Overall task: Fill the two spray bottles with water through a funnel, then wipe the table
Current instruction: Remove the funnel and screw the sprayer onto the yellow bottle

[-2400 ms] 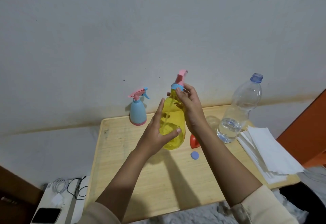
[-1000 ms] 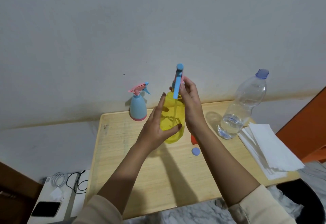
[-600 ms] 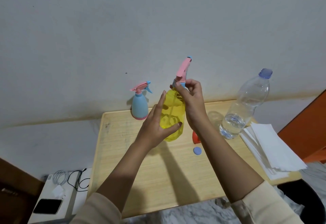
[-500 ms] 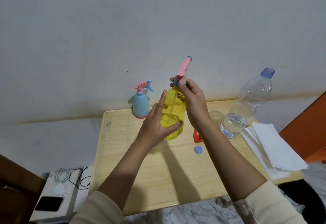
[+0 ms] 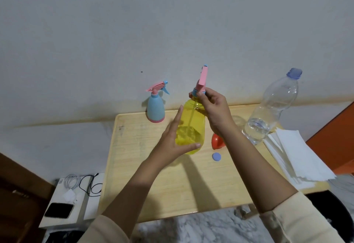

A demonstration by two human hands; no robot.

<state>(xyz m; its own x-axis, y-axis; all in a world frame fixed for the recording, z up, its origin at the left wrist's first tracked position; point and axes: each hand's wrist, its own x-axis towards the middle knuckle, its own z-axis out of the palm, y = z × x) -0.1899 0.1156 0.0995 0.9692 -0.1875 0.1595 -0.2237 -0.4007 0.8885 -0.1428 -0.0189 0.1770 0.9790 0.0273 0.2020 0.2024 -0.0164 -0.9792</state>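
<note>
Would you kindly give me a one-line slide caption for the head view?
Left hand holds the yellow spray bottle while the right hand grips its sprayer head.

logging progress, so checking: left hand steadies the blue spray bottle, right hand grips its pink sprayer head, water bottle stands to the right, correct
Not quite. In the head view the left hand steadies the yellow spray bottle, not the blue spray bottle, which stands untouched by the wall. The right hand does grip its pink sprayer head, and the water bottle stands to the right.
</note>
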